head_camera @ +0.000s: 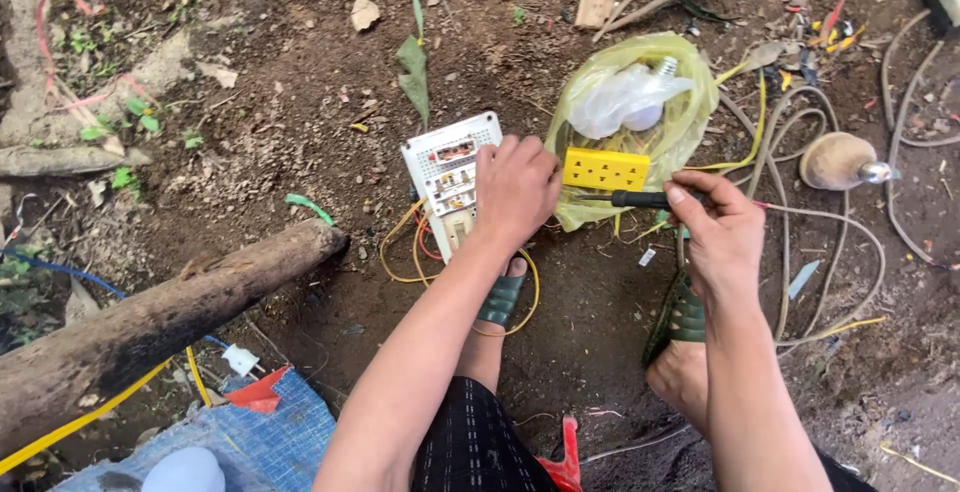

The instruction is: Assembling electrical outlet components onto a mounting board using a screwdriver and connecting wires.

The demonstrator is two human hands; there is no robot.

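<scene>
Switchboard (448,177) under left hand (515,187)

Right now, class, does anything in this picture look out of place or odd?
Yes. The white electrical switch board sits on bare soil under the left hand, its loose yellow and red wires trailing in the dirt among tangled grey cables.

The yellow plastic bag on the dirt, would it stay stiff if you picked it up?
Probably not. The yellow plastic bag looks thin and crumpled, so it would likely flop and sag. The bulb inside looks breakable and might roll out.

left hand (517,187) gripping switchboard (452,180), right hand (718,235) holding screwdriver (625,198)
</scene>
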